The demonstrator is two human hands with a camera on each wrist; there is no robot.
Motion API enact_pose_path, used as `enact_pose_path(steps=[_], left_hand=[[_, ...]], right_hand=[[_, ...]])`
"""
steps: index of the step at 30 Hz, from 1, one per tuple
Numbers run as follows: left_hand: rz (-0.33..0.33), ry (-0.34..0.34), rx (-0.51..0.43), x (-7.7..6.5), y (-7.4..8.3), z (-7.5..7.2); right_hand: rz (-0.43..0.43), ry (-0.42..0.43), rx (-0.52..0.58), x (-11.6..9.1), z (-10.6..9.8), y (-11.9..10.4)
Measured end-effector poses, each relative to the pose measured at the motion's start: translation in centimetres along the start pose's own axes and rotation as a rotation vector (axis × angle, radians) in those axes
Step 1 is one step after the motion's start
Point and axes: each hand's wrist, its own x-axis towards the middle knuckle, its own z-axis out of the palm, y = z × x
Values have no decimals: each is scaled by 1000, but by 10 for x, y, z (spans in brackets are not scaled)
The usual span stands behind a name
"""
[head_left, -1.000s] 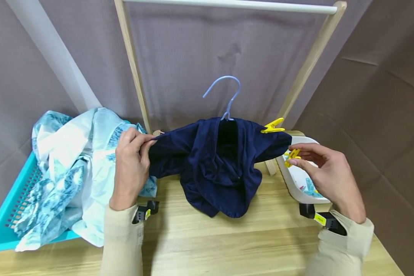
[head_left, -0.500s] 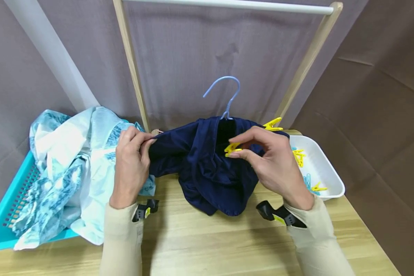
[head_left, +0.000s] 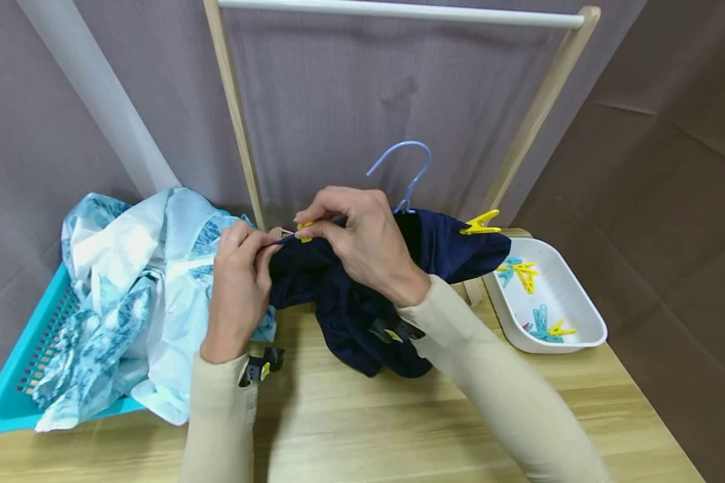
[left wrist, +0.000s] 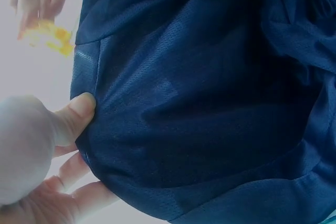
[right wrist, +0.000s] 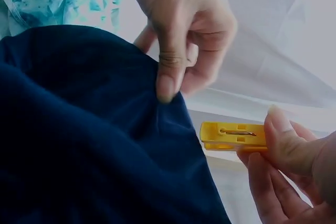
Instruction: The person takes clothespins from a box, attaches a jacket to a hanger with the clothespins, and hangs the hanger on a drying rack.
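Note:
A navy blue garment [head_left: 338,329] is on a light blue hanger [head_left: 427,161], its hook pointing up. My left hand [head_left: 238,288] pinches the garment's left edge between thumb and fingers; the left wrist view shows the thumb on top of the dark cloth [left wrist: 184,103]. Close by, my right hand [head_left: 365,238] pinches a yellow clothespin [right wrist: 233,135] by its handle end. The clothespin's nose sits right at the cloth edge; whether it touches the cloth I cannot tell. Another yellow clothespin [head_left: 480,223] is clipped on the garment's right side.
At the left, a turquoise basket [head_left: 9,389] holds white and blue patterned cloth [head_left: 151,268]. A white tray [head_left: 570,288] with several yellow and blue clothespins stands on the right. Behind rises a wooden rack [head_left: 235,107] with a white rail [head_left: 399,8].
My right hand has carried the yellow clothespin leftward from beside the tray, across the garment, to the edge near my left hand. The left hand keeps its pinch on the cloth.

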Motion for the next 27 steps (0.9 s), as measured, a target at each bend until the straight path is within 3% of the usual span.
enact_pose_path(steps=[4, 8, 12, 14, 17, 20, 25, 27], left_hand=[[5, 3, -5, 0, 1, 0], [8, 2, -3, 0, 1, 0], [0, -19, 15, 0, 2, 0], [-10, -29, 20, 1, 2, 0], [-26, -33, 13, 1, 3, 0], [-30, -24, 0, 1, 1, -1], [-33, -21, -10, 2, 0, 0], [-37, -23, -11, 2, 0, 0]], right_hand=[[43, -45, -46, 8, 13, 2], [76, -145, -152, 11, 19, 3], [126, -262, -261, 10, 15, 0], [115, -276, -281, 8, 6, -1], [52, -191, -258, -2, -15, 0], [-6, -30, -197, -16, -44, 1], [72, 205, -77, -52, -97, 8], [129, 322, -78, -69, -116, 19]])
